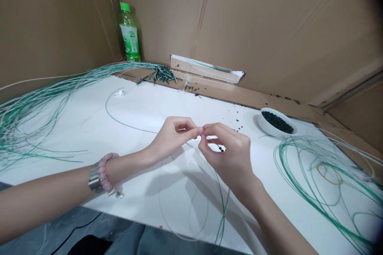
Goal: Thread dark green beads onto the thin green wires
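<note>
Above the middle of the white table, my left hand (176, 132) and my right hand (229, 145) meet at their fingertips. Both are closed in a pinch on a thin green cord (218, 179). A few small black beads (220, 149) hang on the cord just under my right fingers. From my left hand the cord curves away over the table, and more of it droops below my right hand. What lies exactly between the fingertips is too small to make out.
A white bowl (266, 127) of dark beads stands right, near a loose coil of green cord (284, 167). Bundled green and white cords (54, 95) lie left. At the back are a green bottle (129, 40), a white earbud (119, 93), scattered beads and cardboard walls (254, 20).
</note>
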Available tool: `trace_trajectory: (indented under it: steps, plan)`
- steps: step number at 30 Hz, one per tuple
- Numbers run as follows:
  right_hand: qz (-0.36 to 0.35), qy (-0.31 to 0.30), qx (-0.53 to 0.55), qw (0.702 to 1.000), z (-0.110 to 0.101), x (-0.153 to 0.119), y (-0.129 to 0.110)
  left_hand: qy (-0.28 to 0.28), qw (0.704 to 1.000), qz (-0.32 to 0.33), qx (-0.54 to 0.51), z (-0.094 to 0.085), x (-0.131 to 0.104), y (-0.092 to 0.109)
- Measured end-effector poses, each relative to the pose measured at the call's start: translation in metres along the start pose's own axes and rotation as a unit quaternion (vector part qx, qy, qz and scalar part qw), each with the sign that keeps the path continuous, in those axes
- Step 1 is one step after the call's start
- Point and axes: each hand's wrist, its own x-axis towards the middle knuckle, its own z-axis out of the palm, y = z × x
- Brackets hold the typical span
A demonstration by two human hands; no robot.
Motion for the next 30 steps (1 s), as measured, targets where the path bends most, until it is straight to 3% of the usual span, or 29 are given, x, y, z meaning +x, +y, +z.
trace_trajectory:
  steps: [4, 7, 10, 17, 22, 30]
  plan:
    - [0.093, -0.023, 0.086, 0.992, -0.001, 0.003, -0.001, 0.002, 1.0, 0.003, 0.016, -0.002, 0.002, 0.0]
    - [0.193, -0.042, 0.18, 0.964, -0.003, 0.006, 0.001, 0.009, 0.999, 0.011, 0.03, -0.003, 0.004, 0.003]
    - [0.242, -0.05, 0.223, 0.943, -0.005, 0.009, 0.005, 0.021, 0.999, 0.027, 0.035, -0.004, 0.005, 0.005]
    - [0.272, -0.066, 0.23, 0.932, -0.004, 0.01, 0.008, -0.001, 0.997, 0.073, 0.038, -0.004, 0.002, 0.003]
    - [0.279, -0.066, 0.262, 0.921, -0.003, 0.01, 0.011, -0.001, 0.996, 0.071, 0.051, -0.004, 0.002, 0.004]
    - [0.309, -0.063, 0.273, 0.909, -0.003, 0.012, 0.011, 0.033, 0.993, 0.081, 0.078, -0.008, 0.007, 0.004]
